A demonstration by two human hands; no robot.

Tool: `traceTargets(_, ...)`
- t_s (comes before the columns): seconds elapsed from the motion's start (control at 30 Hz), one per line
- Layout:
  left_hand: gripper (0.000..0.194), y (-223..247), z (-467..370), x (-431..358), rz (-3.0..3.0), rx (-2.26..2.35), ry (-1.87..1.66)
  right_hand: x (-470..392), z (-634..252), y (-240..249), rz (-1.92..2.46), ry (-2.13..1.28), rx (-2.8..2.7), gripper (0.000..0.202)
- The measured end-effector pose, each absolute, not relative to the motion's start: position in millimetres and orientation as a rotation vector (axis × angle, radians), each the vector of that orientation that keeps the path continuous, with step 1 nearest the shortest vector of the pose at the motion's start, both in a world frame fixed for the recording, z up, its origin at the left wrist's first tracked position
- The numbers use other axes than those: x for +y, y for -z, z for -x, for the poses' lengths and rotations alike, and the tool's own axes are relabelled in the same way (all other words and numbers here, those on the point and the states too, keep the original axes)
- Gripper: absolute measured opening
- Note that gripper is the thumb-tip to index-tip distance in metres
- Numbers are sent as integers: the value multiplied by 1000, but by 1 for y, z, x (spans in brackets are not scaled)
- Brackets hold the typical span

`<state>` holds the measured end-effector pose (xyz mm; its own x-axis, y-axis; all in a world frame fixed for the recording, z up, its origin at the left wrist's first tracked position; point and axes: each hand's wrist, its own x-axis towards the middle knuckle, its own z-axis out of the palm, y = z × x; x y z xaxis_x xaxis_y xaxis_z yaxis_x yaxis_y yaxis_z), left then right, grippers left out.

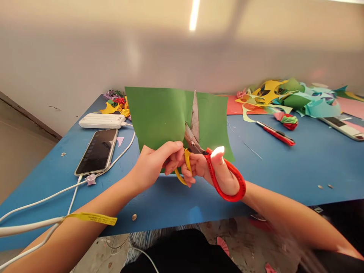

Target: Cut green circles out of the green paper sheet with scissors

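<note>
A green paper sheet (159, 113) stands upright in front of me. My left hand (163, 159) pinches its lower middle edge, close to the scissors' yellow handle. My right hand (210, 170) holds the scissors (195, 117), with the thumb through the red loop and fingers in the yellow one. The blades are spread and point up and away; one lies in front of the sheet, and the lower one meets the paper near its middle. Whether the paper has been cut there, I cannot tell.
On the blue table (284, 170), a phone (98, 151), a white power bank (102, 121) and cables lie left. A red cutter (275, 133), a paper flower (287, 120), colored scraps (318, 102) and another phone (342, 127) lie right. A wall rises behind.
</note>
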<state>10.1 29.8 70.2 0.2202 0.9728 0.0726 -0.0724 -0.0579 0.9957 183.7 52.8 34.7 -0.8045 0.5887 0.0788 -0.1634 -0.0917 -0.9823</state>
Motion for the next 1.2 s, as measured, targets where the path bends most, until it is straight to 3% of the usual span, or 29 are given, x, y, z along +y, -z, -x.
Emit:
traceTargets(0.2, 38, -75, -9, 31, -1231, 950, -1137, 51, -184, -36, 506, -2064, -1521, 71)
traceTargets(1.2, 38, -73, -6, 32, -1246, 972, -1023, 46, -183, -35, 611, -2029, -1478, 72)
